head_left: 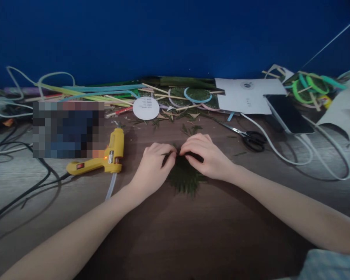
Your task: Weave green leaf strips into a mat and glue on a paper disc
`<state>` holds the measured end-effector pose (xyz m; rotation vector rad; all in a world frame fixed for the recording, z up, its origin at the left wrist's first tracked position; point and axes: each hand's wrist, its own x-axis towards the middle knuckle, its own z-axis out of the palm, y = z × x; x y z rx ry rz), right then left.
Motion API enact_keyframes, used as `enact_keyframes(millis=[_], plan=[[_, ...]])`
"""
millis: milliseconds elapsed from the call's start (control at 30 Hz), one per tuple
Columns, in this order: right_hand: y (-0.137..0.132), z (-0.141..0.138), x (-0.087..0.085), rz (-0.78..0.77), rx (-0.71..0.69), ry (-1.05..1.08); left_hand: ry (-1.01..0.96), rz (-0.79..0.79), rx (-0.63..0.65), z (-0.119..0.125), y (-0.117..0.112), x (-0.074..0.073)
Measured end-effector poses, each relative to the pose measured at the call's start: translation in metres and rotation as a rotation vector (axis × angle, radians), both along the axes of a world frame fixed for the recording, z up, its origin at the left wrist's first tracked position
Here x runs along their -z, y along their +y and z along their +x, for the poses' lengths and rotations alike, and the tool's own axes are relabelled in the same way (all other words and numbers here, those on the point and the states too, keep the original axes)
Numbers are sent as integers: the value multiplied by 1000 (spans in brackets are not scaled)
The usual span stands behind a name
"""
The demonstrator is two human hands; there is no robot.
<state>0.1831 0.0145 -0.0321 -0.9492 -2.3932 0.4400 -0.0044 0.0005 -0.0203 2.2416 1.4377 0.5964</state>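
My left hand (pixel 157 165) and my right hand (pixel 205 157) meet over the middle of the table, both closed with thumbs and fingertips pinched together. Between and below them is a dark green fringed piece (pixel 186 181), feathery like a leaf, its lower edge spread toward me. The fingertips grip its upper end, partly hiding it. Small green scraps (pixel 192 128) lie just beyond my hands. To the left, a yellow hot glue gun (pixel 113 149) rests with its orange light on and a clear glue stick poking out of its back.
Black-handled scissors (pixel 252 140) lie at right, near a phone (pixel 291 114) with a white cable (pixel 312 149). Along the blue wall are pipe cleaners, wooden sticks, a white round label (pixel 146 108) and a white paper bag (pixel 247 97). Black cords (pixel 46 167) run at left.
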Motion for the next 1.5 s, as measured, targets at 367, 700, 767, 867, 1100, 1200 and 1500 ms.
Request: enact_keyframes(millis=[367, 700, 767, 867, 1100, 1200, 1500], plan=[[-2, 1, -2, -61, 86, 152, 38, -18, 40, 2, -1, -1], [-4, 3, -4, -221, 302, 386, 93, 3, 57, 1, 0, 1], [-3, 3, -2, -276, 371, 396, 99, 1, 57, 2, 0, 1], [-1, 3, 0, -195, 456, 342, 98, 6, 61, 2, 0, 2], [2, 3, 0, 19, 413, 163, 74, 25, 29, 0, 0, 5], [2, 2, -1, 22, 337, 71, 85, 35, 33, 0, 0, 5], [0, 1, -1, 17, 189, -15, 96, 34, 78, 0, 0, 3]])
